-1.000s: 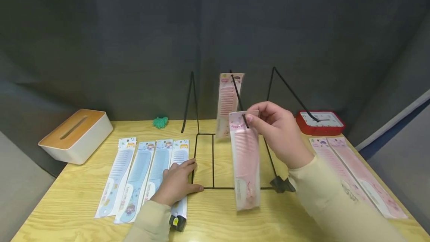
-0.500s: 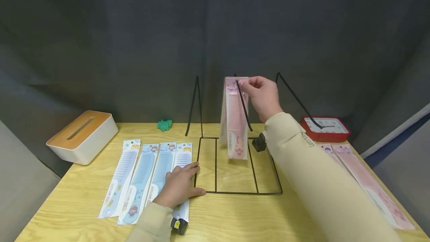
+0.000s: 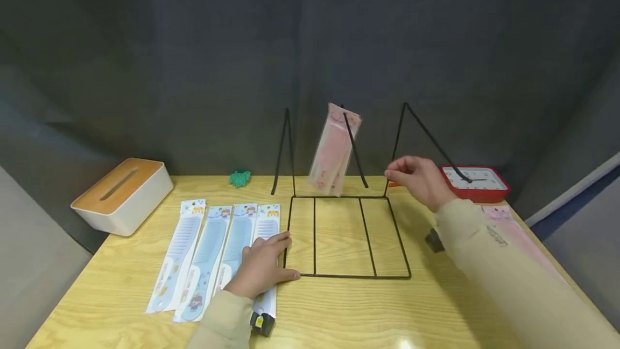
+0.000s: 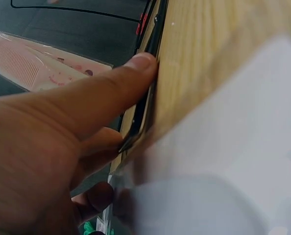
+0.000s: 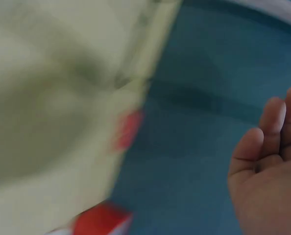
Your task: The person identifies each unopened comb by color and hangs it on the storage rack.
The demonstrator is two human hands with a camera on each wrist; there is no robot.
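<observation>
Left hand (image 3: 261, 268) lies flat, covering blue combs (image 3: 232, 252); right hand (image 3: 418, 179) hovers empty, fingers relaxed, its wrist view blurred

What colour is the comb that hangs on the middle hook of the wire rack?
Pink: the hanging comb, in clear packaging, shows best in the head view.

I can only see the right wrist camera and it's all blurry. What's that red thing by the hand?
Observer: A red square clock, lying on the wooden table just behind the right hand.
Operator: Where's the pink comb?
Observer: The packaged pink comb hangs tilted on the middle hook of the black wire rack.
Operator: And the other hand?
Observer: The left hand rests flat on the packaged blue combs, thumb against the rack's base wire.
</observation>
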